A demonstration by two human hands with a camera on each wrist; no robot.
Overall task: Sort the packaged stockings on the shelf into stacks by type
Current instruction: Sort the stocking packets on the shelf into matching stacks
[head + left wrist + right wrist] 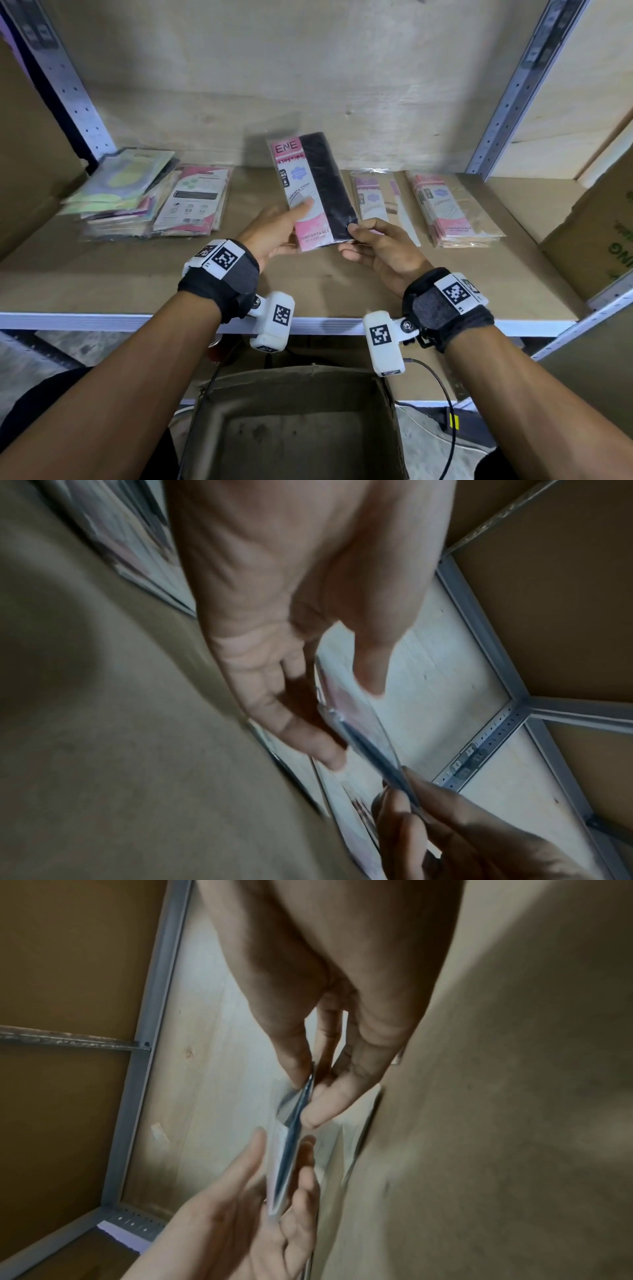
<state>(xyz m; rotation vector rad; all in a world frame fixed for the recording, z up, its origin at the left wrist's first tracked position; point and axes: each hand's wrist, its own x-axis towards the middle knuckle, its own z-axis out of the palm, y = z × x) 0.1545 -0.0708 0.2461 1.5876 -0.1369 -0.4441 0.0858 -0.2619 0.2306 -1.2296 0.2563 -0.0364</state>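
Observation:
A black stocking package [325, 185] with a pink label is held tilted above the shelf board [137, 274]. My left hand [294, 219] holds its lower left, thumb on the label and fingers behind. My right hand [356, 236] pinches its lower right corner. The left wrist view shows the package [369, 745] edge-on between thumb and fingers of my left hand [352, 721]. In the right wrist view my right hand [308, 1093] pinches the package edge [287, 1150]. Two beige package groups [373, 202] [452, 209] lie at right. A mixed pile [126, 192] and pink-and-white packages [195, 202] lie at left.
Grey perforated uprights [513, 96] frame the shelf, with a plywood back wall behind. A cardboard box [599, 240] stands at the right end of the shelf. Below the metal front edge [102, 320] sits an open cardboard box [294, 411], with a black cable beside it.

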